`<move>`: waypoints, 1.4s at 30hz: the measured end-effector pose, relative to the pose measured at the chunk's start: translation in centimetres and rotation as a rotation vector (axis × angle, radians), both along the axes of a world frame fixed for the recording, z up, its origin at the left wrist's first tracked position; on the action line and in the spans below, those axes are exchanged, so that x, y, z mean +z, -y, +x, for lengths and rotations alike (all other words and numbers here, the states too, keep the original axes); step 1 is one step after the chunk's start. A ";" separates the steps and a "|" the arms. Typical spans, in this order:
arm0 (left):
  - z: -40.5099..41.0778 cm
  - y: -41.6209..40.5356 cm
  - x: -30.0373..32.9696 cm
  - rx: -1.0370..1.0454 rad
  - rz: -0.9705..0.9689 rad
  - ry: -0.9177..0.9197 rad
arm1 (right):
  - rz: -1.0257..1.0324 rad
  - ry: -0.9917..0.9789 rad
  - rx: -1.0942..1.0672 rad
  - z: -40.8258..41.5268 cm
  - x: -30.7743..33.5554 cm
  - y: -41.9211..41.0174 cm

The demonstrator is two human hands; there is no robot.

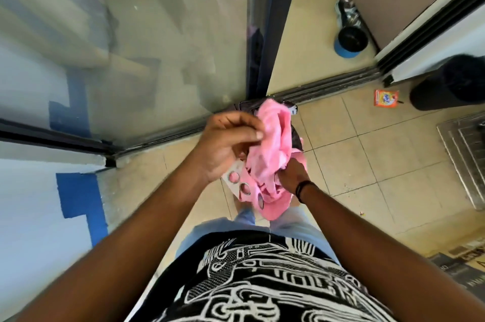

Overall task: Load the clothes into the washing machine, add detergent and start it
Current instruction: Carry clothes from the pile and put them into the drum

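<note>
A bundled pink cloth [273, 154] with metal eyelets along a white band hangs in front of me, above the tiled floor. My left hand [225, 146] pinches its upper edge between thumb and fingers. Lower down, my right hand [291, 177] grips a fold of the same cloth. A dark garment [246, 108] lies on the floor beneath, mostly hidden by the pink cloth. An orange detergent sachet [385, 98] lies on the tiles to the right. No washing machine shows in this view.
A glass sliding door [157, 46] and its dark floor track [328, 85] run ahead and to the left. A black cylindrical bin [451, 83] stands at right, a metal floor grate [464, 156] beside it. A steel bottle [349, 25] lies beyond the track.
</note>
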State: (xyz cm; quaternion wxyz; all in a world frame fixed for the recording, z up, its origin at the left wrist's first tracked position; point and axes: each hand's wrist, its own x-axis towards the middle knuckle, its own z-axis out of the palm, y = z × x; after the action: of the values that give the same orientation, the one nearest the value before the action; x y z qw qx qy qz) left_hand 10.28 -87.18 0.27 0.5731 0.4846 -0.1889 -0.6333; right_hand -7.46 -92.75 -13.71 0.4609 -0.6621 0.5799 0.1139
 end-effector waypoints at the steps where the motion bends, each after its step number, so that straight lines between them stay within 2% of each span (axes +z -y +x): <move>1: 0.4 0.1 -1.3 0.061 0.072 0.168 | -0.004 -0.014 -0.013 0.0 0.6 0.0; 3: 1.2 -0.3 -4.2 0.028 0.162 0.464 | -0.020 -0.015 -0.066 0.1 1.2 0.0; 7: 1.9 -2.3 -11.0 -0.341 0.230 0.816 | -0.033 0.040 -0.158 1.0 3.6 -0.4; 9: 1.3 -2.8 -13.3 -0.494 0.273 0.890 | -0.087 0.143 -0.196 1.8 5.8 -0.4; 13: -1.2 -3.5 -13.8 -0.624 0.343 0.789 | -0.142 0.393 -0.273 3.9 11.5 -0.2; 16: -1.9 -3.3 -13.1 -0.581 0.375 0.746 | -0.123 0.587 -0.411 5.3 16.1 0.5; 19: -2.0 -1.7 -11.7 -0.374 0.374 0.760 | -0.043 0.798 -0.615 5.7 18.7 2.5; 22: -1.7 -0.3 -10.8 -0.196 0.392 0.837 | -0.022 0.860 -0.599 5.6 18.0 4.7; 25: -1.6 0.2 -10.3 -0.123 0.469 0.778 | -0.067 0.757 -0.488 4.2 15.4 5.8; 28: -1.8 1.0 -8.8 0.041 0.530 0.641 | -0.107 0.580 -0.282 1.6 11.5 5.3; 32: -2.3 2.7 -5.6 0.170 0.455 0.532 | -0.031 0.331 0.048 -1.6 4.7 2.8; 33: -2.7 3.1 -4.5 0.176 0.414 0.475 | 0.013 0.274 0.063 -2.4 2.7 1.9; 36: -3.8 3.6 -1.3 0.150 0.331 0.267 | 0.066 0.153 -0.032 -2.7 2.7 -1.0; 39: -4.0 4.0 1.3 0.071 0.286 0.061 | -0.001 0.133 -0.041 -2.3 3.6 -2.3; 42: -2.5 4.7 3.1 0.032 0.171 -0.003 | -0.086 0.242 -0.249 -1.7 4.8 -1.8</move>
State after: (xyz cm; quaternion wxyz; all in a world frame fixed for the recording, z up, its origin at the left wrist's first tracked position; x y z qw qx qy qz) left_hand 7.75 -91.87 3.40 0.5400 0.5337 -0.1257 -0.6386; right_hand -9.19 -90.92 -8.90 0.5093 -0.6129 0.6021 -0.0494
